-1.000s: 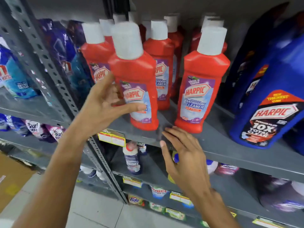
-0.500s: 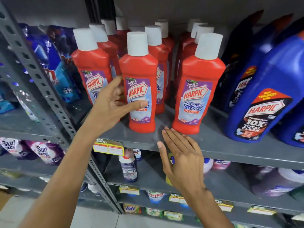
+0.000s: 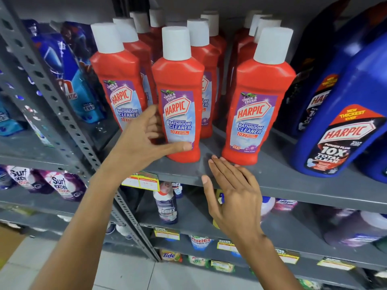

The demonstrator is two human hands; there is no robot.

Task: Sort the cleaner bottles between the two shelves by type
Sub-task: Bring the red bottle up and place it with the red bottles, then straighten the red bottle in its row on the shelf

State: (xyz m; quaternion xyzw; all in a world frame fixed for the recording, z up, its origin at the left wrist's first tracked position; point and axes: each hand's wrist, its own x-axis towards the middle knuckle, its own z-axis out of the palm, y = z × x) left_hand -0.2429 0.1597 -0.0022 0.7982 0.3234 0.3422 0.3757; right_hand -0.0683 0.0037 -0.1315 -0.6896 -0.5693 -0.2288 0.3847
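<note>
Several red Harpic bathroom cleaner bottles with white caps stand in rows on the upper grey shelf. My left hand wraps the lower left of the front middle red bottle, thumb across the label's bottom, fingers behind its side. The bottle stands upright on the shelf. Another red bottle stands to its right and one more to its left. My right hand is open and flat, fingertips at the shelf's front edge by the right bottle's base. Large blue Harpic bottles fill the shelf's right end.
A white Domex bottle stands on the lower shelf with other partly hidden bottles. A perforated grey post splits off the left bay, which holds blue pouches and Surf excel packs. Price tags hang on shelf edges.
The middle red bottle went from tilted near the shelf's front edge to upright between its neighbours. My left hand slid down to its base. My right hand barely moved.
</note>
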